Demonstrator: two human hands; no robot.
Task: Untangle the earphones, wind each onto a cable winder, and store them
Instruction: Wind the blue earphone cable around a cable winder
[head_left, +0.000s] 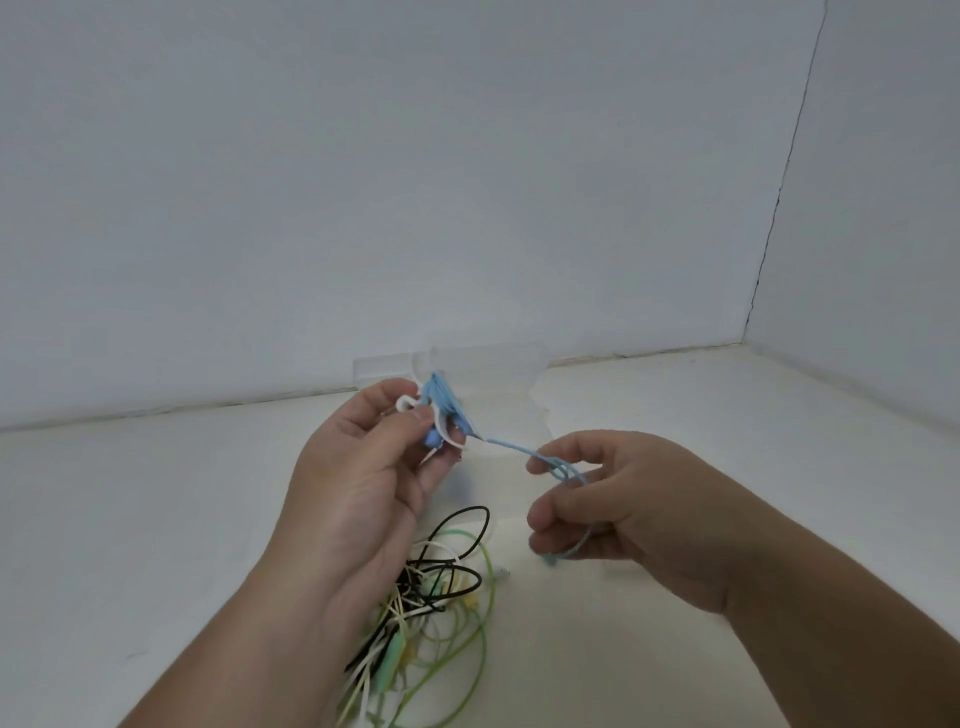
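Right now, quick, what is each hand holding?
Left hand: grips the white cable winder, part-wound with the blue earphone cable.
Right hand: holds the loose end of that cable, fingers curled round it.

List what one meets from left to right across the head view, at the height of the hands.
left hand → winder that it grips → blue cable stretched between the hands → right hand holding that cable

left grip (374, 462): I pinch white winder (410, 405) wrapped in blue cable (511, 447) | right grip (597, 499): I hold the cable's loose end | tangle (441, 587) on counter (156, 519)
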